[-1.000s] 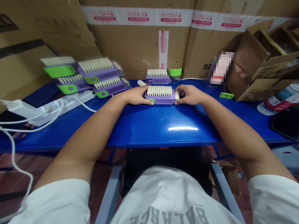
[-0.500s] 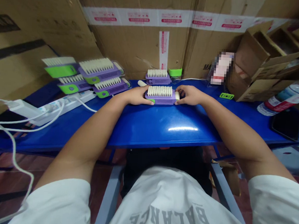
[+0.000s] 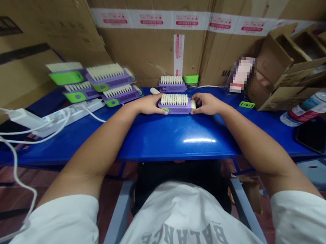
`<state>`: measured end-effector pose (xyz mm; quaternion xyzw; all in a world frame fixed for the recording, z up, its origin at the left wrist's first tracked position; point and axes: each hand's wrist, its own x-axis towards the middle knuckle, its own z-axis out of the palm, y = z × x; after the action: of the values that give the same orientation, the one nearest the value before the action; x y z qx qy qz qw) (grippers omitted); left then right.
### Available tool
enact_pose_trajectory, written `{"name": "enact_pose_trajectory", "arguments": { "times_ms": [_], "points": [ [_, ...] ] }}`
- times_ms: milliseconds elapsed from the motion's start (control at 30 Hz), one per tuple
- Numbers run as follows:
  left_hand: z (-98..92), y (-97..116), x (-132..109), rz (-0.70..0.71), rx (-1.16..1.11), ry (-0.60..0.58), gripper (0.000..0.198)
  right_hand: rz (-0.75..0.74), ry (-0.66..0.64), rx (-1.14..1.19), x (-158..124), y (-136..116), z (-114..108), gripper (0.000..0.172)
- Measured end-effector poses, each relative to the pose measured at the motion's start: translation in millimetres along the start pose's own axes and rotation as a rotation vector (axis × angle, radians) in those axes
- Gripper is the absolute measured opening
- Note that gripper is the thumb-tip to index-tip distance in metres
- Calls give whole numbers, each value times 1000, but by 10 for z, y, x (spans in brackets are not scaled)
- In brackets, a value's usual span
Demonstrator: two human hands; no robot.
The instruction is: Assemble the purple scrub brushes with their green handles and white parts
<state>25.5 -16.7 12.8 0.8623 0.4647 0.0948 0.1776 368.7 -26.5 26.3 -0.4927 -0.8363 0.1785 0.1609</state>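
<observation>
Your left hand [image 3: 150, 105] and right hand [image 3: 208, 104] clasp opposite ends of a purple bristle brush [image 3: 175, 103], holding it flat on the blue desk [image 3: 178, 145], just in front of a second brush [image 3: 172, 84] near the cardboard cartons [image 3: 148, 49].

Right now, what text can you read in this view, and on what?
"BALANCE": grey print on the white T-shirt, upside down in this view.
"MA": black letters on the cardboard carton; anything after is hidden.
Red print on the white packing tape: too small to read.
Pixelated package: blurred, unreadable.
Plastic bottle label: unreadable.
</observation>
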Motion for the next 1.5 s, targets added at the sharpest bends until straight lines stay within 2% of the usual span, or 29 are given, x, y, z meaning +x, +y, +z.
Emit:
{"name": "enact_pose_trajectory", "arguments": {
  "times_ms": [1500],
  "points": [
    [2, -2, 6, -7, 19, 0, 102, -14, 18, -49, 11, -14, 19, 75]
  ]
}}
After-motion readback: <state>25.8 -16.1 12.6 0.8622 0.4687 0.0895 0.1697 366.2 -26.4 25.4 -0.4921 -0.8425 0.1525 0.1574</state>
